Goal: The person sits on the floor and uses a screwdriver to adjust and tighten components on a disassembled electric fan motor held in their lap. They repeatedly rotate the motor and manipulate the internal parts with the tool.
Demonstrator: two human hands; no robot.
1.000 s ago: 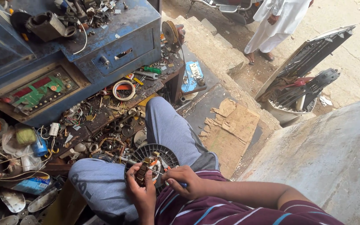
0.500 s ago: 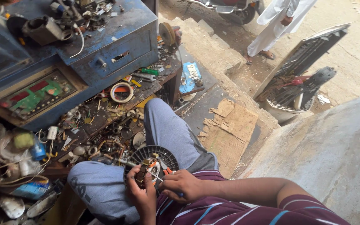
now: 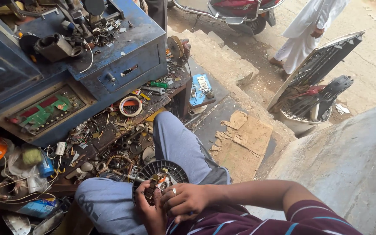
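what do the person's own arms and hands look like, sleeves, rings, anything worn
Both hands are bare, no gloves. The right hand wears a plain silvery ring on one finger, and its forearm is bare up to a short sleeve of dark maroon cloth with thin blue and white stripes. The left hand shows no ring or watch; its arm is mostly out of view.

Bright daylight floods the upper right, washing out the pavement [image 3: 370,52]; the cluttered workbench [image 3: 109,130] sits in dimmer shade, edges slightly bowed, focus sharp.
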